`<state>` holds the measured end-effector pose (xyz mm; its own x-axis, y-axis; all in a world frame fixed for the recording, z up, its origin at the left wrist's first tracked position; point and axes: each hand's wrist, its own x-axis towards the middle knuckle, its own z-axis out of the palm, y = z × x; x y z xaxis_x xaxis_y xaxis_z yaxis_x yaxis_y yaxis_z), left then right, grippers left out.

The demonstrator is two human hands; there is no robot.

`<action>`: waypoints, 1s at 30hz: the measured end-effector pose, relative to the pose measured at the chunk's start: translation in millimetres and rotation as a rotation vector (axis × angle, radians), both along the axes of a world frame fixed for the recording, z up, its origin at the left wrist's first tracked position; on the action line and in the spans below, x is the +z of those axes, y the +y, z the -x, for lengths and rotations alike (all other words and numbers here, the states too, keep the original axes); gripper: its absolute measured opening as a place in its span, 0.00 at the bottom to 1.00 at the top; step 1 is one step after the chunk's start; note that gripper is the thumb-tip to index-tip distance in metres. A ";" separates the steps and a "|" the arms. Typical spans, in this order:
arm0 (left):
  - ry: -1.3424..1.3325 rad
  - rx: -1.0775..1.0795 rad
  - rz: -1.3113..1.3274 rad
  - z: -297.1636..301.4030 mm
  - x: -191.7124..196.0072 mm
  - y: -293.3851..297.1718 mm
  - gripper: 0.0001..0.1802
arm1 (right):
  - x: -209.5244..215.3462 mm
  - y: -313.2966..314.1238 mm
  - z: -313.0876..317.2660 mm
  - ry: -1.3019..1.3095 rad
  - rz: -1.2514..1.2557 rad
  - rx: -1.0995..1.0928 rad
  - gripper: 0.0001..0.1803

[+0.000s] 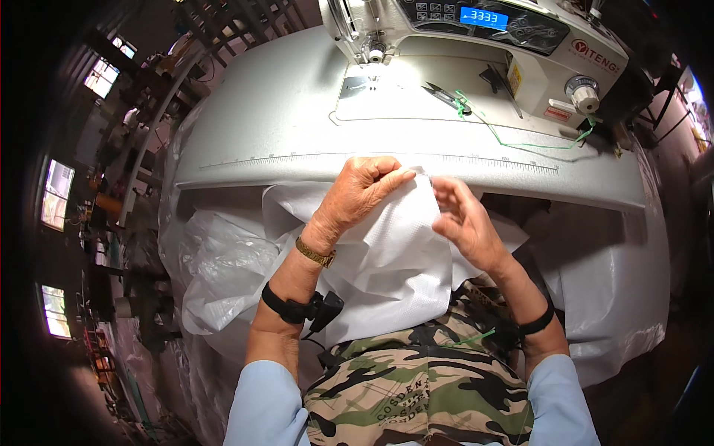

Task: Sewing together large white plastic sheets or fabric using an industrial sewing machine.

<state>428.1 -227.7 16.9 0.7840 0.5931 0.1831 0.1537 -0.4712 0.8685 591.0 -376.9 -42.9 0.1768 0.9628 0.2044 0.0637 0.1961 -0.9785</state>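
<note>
Both hands, left hand [362, 192] and right hand [462, 219], pinch the white woven fabric's [387, 260] top edge at the sewing table's [282, 126] near edge, seemingly aligning it.

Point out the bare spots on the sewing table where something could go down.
Free: the grey table left of the sewing machine, and the strip along the ruler marks ahead of both hands. Crowded: the bed with scissors and green thread, and the near edge, where left hand and right hand hold white fabric.
</note>
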 end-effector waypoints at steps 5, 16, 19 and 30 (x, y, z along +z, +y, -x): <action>-0.057 -0.020 -0.026 -0.2 4.0 -4.0 0.12 | 21.0 34.9 5.1 0.321 0.255 0.320 0.29; -0.097 -0.021 0.016 -1.1 -1.0 1.0 0.20 | 24.9 32.2 24.7 -0.260 0.020 -0.048 0.19; -0.003 -0.001 0.075 -4.5 -8.1 6.6 0.23 | 29.5 26.4 35.2 -0.654 0.036 -0.203 0.16; 0.063 0.014 0.183 -14.0 -15.0 9.4 0.25 | 31.5 26.4 42.1 -1.267 0.137 -0.207 0.35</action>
<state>442.1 -218.3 1.9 0.7819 0.6230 0.0220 0.2163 -0.3041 0.9278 549.0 -350.4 -11.3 0.0809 0.9672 0.2409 0.9741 -0.0254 -0.2248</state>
